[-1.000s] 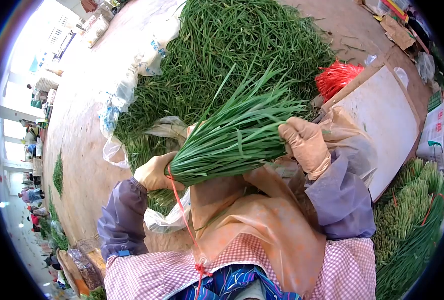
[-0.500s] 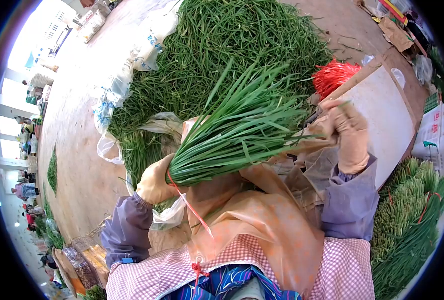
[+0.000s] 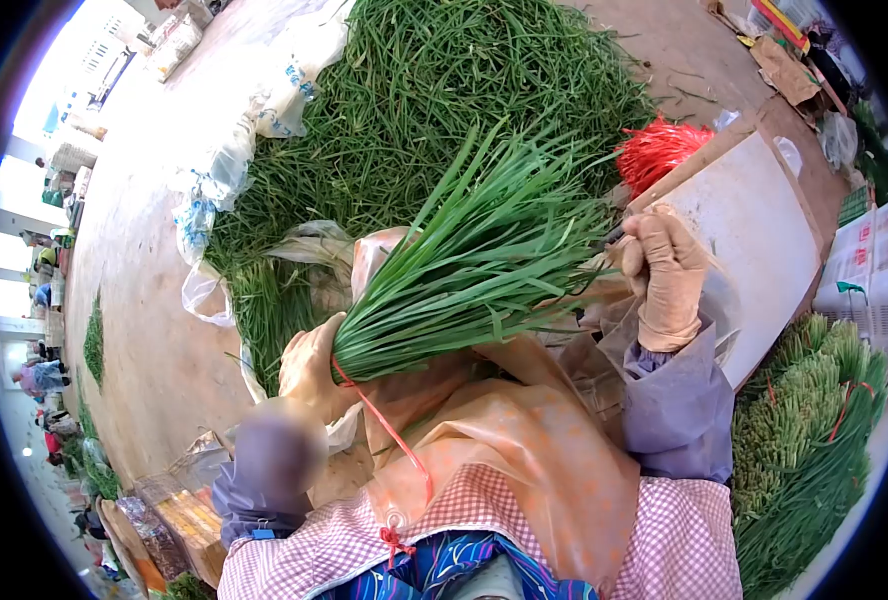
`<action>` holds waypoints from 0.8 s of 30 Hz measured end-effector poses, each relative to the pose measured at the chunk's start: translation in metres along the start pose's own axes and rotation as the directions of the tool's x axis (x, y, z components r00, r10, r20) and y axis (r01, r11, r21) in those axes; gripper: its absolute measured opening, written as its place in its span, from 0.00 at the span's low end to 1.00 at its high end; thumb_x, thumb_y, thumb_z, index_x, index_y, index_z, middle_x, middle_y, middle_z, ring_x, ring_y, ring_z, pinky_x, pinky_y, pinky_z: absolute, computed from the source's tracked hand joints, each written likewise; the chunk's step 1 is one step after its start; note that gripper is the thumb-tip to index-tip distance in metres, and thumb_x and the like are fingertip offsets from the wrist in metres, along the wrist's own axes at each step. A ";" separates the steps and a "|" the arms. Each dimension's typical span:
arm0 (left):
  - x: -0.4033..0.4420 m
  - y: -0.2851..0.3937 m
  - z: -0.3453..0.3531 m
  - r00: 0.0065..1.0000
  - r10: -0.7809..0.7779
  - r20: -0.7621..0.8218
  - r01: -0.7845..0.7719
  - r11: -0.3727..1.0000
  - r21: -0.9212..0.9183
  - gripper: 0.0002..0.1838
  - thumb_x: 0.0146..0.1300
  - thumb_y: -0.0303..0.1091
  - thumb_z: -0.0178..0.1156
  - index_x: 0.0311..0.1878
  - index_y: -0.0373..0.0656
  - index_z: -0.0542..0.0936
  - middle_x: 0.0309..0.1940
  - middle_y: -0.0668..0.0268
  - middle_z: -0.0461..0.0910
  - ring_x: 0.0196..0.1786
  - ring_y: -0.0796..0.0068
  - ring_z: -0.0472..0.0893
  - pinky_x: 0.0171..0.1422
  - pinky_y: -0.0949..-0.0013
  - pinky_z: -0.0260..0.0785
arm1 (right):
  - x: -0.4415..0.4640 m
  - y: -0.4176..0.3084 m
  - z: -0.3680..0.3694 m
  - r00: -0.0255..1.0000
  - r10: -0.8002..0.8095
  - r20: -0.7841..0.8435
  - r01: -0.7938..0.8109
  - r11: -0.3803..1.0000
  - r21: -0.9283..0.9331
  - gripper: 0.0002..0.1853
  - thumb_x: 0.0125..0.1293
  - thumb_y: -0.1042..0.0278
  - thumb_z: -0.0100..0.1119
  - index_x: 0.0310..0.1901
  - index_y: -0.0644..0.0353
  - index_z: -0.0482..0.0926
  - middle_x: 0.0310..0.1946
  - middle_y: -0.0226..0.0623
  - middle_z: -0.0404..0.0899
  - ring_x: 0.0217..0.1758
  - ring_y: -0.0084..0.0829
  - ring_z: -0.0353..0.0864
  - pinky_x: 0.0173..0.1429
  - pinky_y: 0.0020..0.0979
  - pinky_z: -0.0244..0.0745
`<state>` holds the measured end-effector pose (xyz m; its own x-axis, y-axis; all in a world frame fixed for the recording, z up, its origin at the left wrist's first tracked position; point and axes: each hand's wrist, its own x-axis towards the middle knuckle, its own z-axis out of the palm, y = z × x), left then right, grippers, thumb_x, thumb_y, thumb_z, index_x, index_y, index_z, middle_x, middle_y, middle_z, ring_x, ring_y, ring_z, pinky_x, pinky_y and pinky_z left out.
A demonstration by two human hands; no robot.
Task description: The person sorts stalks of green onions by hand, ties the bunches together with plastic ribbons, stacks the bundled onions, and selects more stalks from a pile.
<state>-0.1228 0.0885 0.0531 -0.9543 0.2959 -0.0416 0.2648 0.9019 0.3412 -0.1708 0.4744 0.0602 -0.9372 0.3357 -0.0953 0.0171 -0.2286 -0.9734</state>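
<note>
My left hand, in a tan glove, is wrapped round the base of a bunch of garlic chives. The long green leaves fan out up and to the right. A red tie circles the bunch beside my fingers, and its loose end hangs down over my apron. My right hand, also gloved, is raised just right of the leaf tips with its fingers curled closed. Whatever lies inside those fingers, if anything, is hidden.
A big heap of loose green leaves lies ahead, edged by plastic sheeting. Red strips lie beside a pale board at right. Tied bunches are stacked at lower right. Wooden boxes stand lower left.
My right hand has shifted slightly left and down, and its fingers are curled tighter. The bunch stays in my left hand, tilted a little more upward.
</note>
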 end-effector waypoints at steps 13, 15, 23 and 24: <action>-0.019 0.028 0.009 0.990 -0.135 0.040 0.123 0.965 0.232 0.57 0.36 0.42 0.77 0.72 0.38 0.59 0.61 0.55 0.71 0.64 0.54 0.70 0.75 0.41 0.50 | 0.011 0.047 0.013 0.811 -0.571 0.131 0.533 0.626 -0.569 0.07 0.68 0.67 0.62 0.36 0.61 0.81 0.21 0.29 0.77 0.24 0.20 0.73 0.29 0.26 0.68; -0.024 0.033 0.009 0.993 -0.112 0.047 0.096 0.959 0.266 0.58 0.36 0.42 0.77 0.73 0.38 0.58 0.62 0.55 0.70 0.65 0.54 0.69 0.75 0.40 0.47 | 0.023 0.036 -0.005 0.956 -0.154 -0.250 0.069 0.945 -0.321 0.04 0.69 0.71 0.60 0.39 0.61 0.81 0.24 0.29 0.79 0.26 0.21 0.75 0.32 0.26 0.72; -0.027 0.048 0.004 0.995 0.048 0.089 -0.068 0.968 0.242 0.58 0.34 0.42 0.77 0.72 0.40 0.60 0.65 0.52 0.67 0.64 0.49 0.69 0.72 0.41 0.52 | 0.046 0.005 -0.071 0.815 -0.579 0.016 0.428 0.582 -0.691 0.17 0.70 0.75 0.57 0.59 0.61 0.77 0.45 0.31 0.82 0.49 0.20 0.77 0.53 0.23 0.74; -0.028 0.050 0.007 0.994 0.066 0.087 -0.085 0.966 0.242 0.57 0.34 0.42 0.76 0.72 0.40 0.61 0.65 0.52 0.67 0.64 0.48 0.69 0.71 0.42 0.54 | 0.044 -0.002 -0.070 0.817 -0.574 -0.045 0.414 0.640 -0.648 0.16 0.70 0.75 0.58 0.58 0.61 0.78 0.46 0.31 0.82 0.49 0.20 0.77 0.53 0.24 0.74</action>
<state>-0.0824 0.1272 0.0651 -0.9191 0.3810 -0.1003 0.3709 0.9226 0.1057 -0.1880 0.5536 0.0435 -0.7603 0.4465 0.4718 -0.1513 0.5846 -0.7971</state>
